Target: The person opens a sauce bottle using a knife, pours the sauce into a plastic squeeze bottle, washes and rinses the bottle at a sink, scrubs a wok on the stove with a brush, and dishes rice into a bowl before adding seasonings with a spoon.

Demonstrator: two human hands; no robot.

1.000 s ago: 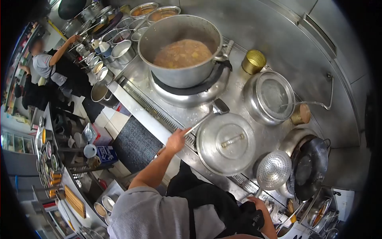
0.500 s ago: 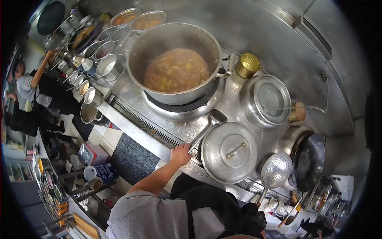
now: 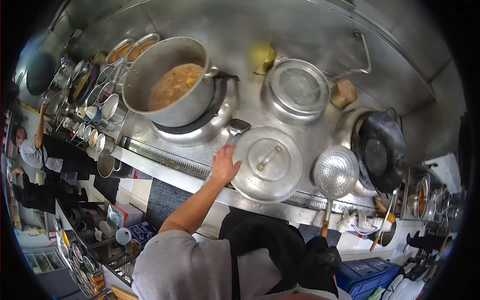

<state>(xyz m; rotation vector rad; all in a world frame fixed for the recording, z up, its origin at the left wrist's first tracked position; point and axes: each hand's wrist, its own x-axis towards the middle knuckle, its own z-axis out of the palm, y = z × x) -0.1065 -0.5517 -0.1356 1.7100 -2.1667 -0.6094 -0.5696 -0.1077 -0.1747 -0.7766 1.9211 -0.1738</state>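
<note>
Left hand (image 3: 224,165) lay flat, grip open, on left rim of lidded pot (image 3: 267,162), covering ladle (image 3: 237,127) handle. Pot sat mid-surface, near side, right of stew pot (image 3: 167,82). Right hand not visible.

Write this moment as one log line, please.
left hand: on ladle handle beside pot lid | right hand: out of view | curry pot: on burner

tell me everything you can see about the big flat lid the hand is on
The lid is round, dull silver metal, slightly domed, with concentric rings and a brass-coloured bar handle at its centre. It lies flat on the steel cooktop, near the front edge. The left hand rests on its left rim; a ladle pokes out beside it.
</note>
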